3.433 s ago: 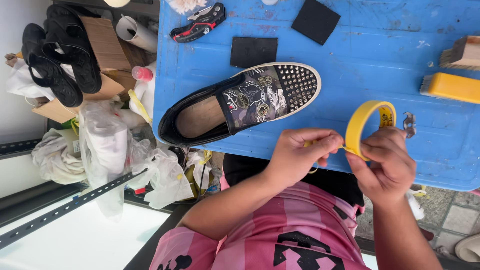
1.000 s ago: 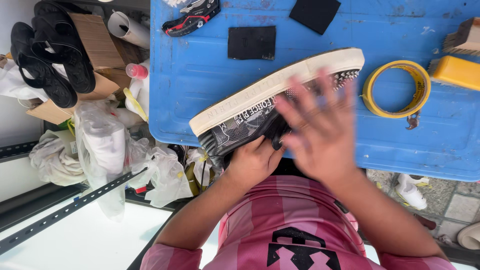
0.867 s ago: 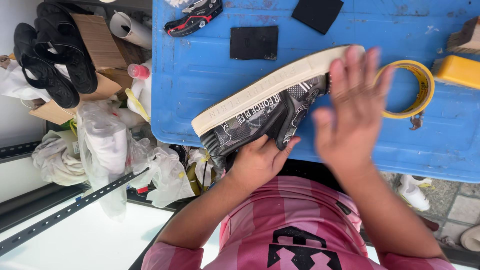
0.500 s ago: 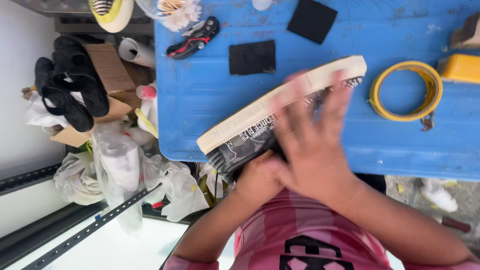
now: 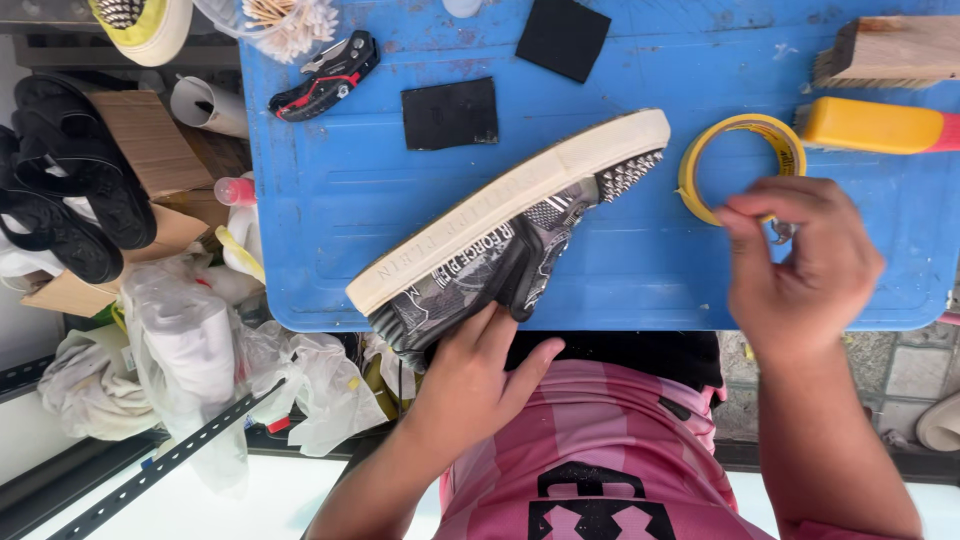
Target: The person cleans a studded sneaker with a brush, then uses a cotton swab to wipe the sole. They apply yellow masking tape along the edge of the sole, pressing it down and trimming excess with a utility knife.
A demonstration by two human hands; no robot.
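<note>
Left of the table: black sandals [image 5: 70, 190] on a cardboard box [image 5: 140, 160], plastic bags [image 5: 190, 350] below. Not in play.

Your left hand [image 5: 470, 385] is closed around the heel end of the slip-on shoe [image 5: 500, 250], fingers up on the upper. The shoe sits tipped on its side at the near edge of the blue table [image 5: 340, 200], cream sole [image 5: 500, 205] facing up, studded toe [image 5: 628, 172] pointing away right.

Handling, my read: light; rubber sole stiff, fabric upper soft and will collapse if squeezed. Grip by the sole edge or heel counter, not mid-upper. Studs can snag.

Your right hand [image 5: 800, 265] hovers just by the yellow tape roll [image 5: 740, 165], thumb and forefinger pinched together; can't tell if they hold a tape end.
</note>
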